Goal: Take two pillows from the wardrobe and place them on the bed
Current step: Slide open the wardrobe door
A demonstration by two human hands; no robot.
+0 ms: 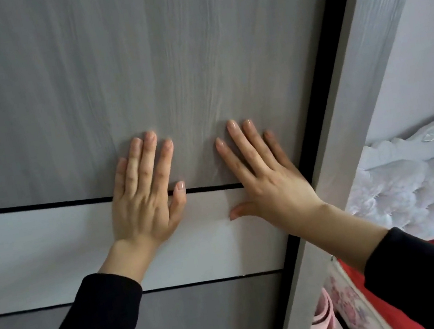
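Note:
A grey wood-grain wardrobe door fills most of the view, crossed by a pale band between two thin black lines. My left hand lies flat on the door, fingers spread, thumb across the upper black line. Beside it my right hand presses flat as well, close to the door's black right edge. Neither hand holds anything. Both arms wear black sleeves. No pillow can be seen; the door hides the wardrobe's inside. The bed, with a white tufted headboard and red cover, shows at the right.
A grey wardrobe side post runs diagonally between the door and the bed. Below it, a floral fabric edge and a pink cloth show. A pale wall stands behind the headboard.

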